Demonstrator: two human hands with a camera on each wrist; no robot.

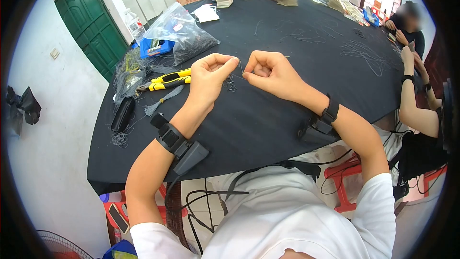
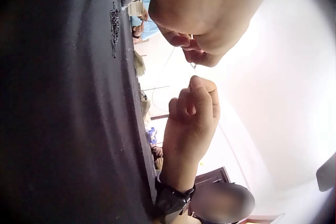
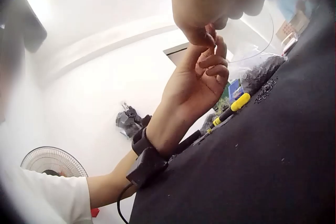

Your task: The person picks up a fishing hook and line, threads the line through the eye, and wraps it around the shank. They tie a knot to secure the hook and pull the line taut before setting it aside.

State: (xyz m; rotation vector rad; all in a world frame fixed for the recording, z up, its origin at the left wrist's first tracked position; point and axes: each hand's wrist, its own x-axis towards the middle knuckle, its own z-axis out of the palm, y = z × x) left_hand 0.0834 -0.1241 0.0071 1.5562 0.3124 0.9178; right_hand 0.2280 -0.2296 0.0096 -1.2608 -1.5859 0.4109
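Note:
Above the black-covered table [image 1: 268, 129], both hands meet at their fingertips. My left hand [image 1: 211, 74] pinches a thin, pale line [image 3: 272, 30] between thumb and forefinger. Facing it, my right hand [image 1: 275, 74] has its fingers curled in and pinches the same line. The line arcs away from the fingertips in both wrist views. A tiny part at the left fingertips is too small to make out. Just beyond the hands lies a small heap of dark pieces [image 2: 114, 30]. Yellow-and-black pliers [image 1: 171, 79] lie beside my left wrist.
At the left are a clear bag of dark bits [image 1: 194, 43], a blue tray [image 1: 158, 48], tangled line [image 1: 129, 69], a tied grey bundle [image 1: 165, 100] and a black case [image 1: 123, 115]. Loose line [image 1: 366, 55] lies at the right. Other people sit across and to the right.

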